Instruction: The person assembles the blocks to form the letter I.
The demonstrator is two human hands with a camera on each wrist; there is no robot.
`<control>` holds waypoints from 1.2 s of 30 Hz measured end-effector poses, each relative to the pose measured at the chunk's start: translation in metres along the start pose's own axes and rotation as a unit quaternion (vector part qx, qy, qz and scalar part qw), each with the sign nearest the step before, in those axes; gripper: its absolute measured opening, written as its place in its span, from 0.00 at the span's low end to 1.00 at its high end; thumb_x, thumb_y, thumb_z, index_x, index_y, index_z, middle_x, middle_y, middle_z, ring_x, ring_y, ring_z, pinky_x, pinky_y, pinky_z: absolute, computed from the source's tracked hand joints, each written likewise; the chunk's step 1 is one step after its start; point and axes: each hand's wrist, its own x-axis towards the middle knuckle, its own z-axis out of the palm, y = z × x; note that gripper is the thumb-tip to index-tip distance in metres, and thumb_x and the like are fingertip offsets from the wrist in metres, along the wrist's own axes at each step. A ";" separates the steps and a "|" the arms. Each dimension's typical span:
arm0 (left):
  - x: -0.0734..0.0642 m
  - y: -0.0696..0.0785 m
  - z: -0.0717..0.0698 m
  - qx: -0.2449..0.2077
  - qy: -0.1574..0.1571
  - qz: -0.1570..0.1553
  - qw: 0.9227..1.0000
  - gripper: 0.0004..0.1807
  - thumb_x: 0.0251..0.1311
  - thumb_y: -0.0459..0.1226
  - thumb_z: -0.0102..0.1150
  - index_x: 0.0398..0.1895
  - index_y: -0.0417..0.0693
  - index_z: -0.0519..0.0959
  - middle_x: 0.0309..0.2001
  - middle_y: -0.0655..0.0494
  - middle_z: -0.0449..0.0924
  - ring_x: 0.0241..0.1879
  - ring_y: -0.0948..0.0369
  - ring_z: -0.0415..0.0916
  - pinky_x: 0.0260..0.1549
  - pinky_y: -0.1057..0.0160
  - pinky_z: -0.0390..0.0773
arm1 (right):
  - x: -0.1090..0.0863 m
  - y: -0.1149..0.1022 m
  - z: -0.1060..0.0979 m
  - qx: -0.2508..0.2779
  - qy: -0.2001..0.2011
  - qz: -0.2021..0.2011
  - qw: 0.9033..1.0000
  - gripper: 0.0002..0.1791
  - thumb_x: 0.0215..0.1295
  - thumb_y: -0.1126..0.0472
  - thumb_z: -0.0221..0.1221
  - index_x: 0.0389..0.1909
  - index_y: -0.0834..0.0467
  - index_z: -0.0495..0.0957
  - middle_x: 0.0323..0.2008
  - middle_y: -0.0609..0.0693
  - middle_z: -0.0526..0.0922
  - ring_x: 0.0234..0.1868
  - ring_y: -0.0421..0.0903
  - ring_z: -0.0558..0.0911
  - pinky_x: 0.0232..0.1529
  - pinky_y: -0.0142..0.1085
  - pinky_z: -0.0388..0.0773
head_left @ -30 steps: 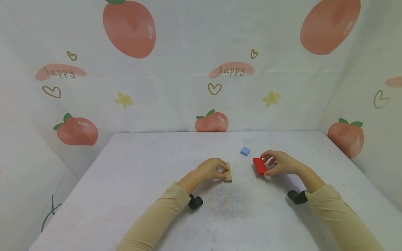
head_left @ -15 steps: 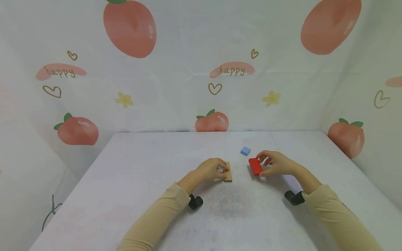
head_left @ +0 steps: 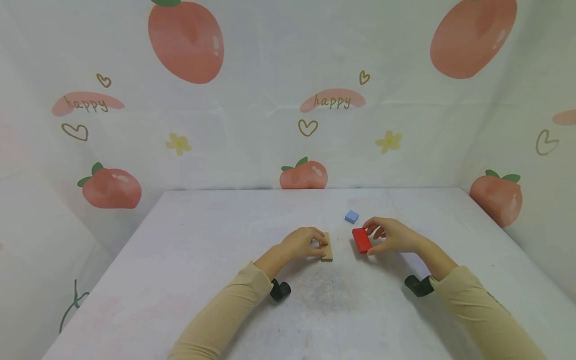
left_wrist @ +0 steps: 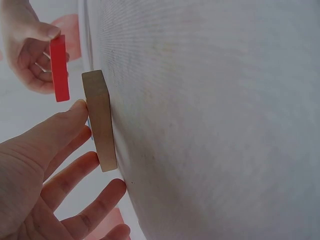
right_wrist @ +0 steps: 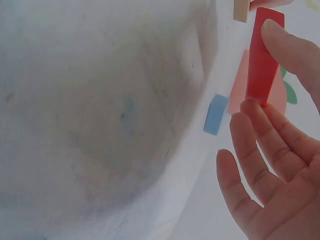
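Note:
My left hand (head_left: 300,242) has its thumb and fingertips on a light wooden block (head_left: 328,253), which lies flat on the table. In the left wrist view the thumb touches the near edge of this wooden block (left_wrist: 101,127), the fingers at its side. To the right, my right hand (head_left: 399,236) pinches a red rectangular block (head_left: 361,241) between thumb and fingertips. The right wrist view shows the thumb on one end of the red block (right_wrist: 261,65) and fingers at the other, raised over the table. A small gap separates the red block from the wooden one.
A small blue block (head_left: 352,216) lies on the white table (head_left: 225,220) just beyond the red one. Behind the table hangs a white cloth (head_left: 252,140) with fruit prints. Each wrist carries a black camera mount (head_left: 281,290) below the sleeve cuff.
My right hand has moved left with the red block, bringing it closer to the wooden block. The left hand, wooden block and blue block have stayed in place.

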 end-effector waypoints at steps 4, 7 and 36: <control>0.000 0.000 0.000 -0.009 0.002 0.007 1.000 0.16 0.55 0.40 0.64 0.47 0.47 0.83 0.55 0.51 0.78 0.59 0.55 0.73 0.59 0.56 0.71 | 0.001 -0.001 0.002 -0.003 -0.002 -0.003 1.000 0.31 0.46 0.57 0.71 0.49 0.66 0.71 0.42 0.56 0.80 0.40 0.46 0.78 0.45 0.43 0.78; 0.001 0.000 0.000 -0.008 0.000 0.007 1.000 0.16 0.55 0.40 0.64 0.47 0.47 0.83 0.55 0.51 0.78 0.59 0.55 0.73 0.60 0.56 0.70 | 0.001 -0.002 0.004 -0.007 -0.003 -0.009 1.000 0.31 0.46 0.57 0.71 0.49 0.65 0.71 0.42 0.56 0.80 0.40 0.46 0.79 0.45 0.43 0.78; 0.000 0.000 -0.001 -0.015 -0.001 0.002 1.000 0.15 0.54 0.40 0.64 0.46 0.48 0.83 0.55 0.50 0.78 0.59 0.55 0.73 0.60 0.56 0.70 | 0.001 -0.020 0.016 -0.015 -0.017 -0.046 0.999 0.30 0.46 0.55 0.71 0.48 0.64 0.71 0.38 0.52 0.81 0.37 0.45 0.79 0.44 0.43 0.79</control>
